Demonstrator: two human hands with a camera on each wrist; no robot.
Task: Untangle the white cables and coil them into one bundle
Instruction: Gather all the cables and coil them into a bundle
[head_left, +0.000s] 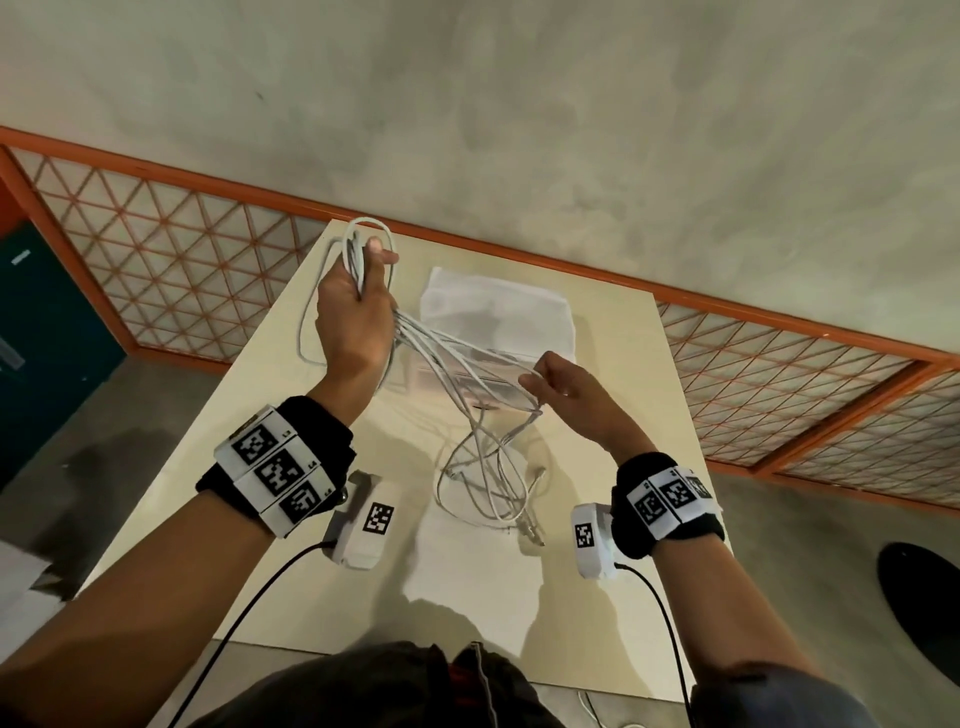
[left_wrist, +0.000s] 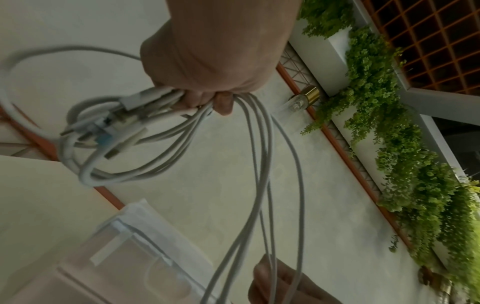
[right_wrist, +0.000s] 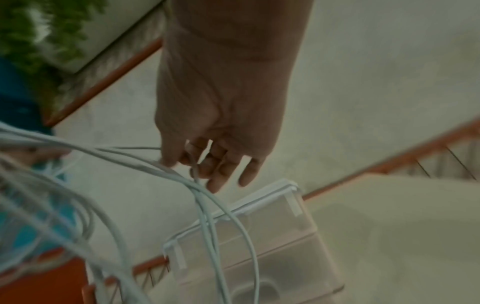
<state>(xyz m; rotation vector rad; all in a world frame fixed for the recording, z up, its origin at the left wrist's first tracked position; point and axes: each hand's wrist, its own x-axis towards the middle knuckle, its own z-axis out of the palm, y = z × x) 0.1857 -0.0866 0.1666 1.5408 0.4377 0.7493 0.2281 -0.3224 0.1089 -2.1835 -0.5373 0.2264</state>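
My left hand (head_left: 358, 306) is raised above the far left of the table and grips a gathered bunch of white cables (left_wrist: 124, 131), with loops and several plug ends sticking out beyond the fist (left_wrist: 207, 67). Several strands (head_left: 457, 353) run from it down to my right hand (head_left: 566, 395), which pinches them between thumb and fingers (right_wrist: 192, 162) while its other fingers stay loosely spread. Below the right hand the loose cable ends (head_left: 488, 483) hang in loops onto the table.
A clear plastic box with a white lid (head_left: 498, 332) stands on the cream table (head_left: 613, 597) behind the cables. An orange-framed mesh railing (head_left: 171, 260) runs behind the table. A dark round object (head_left: 924, 597) sits on the floor at right.
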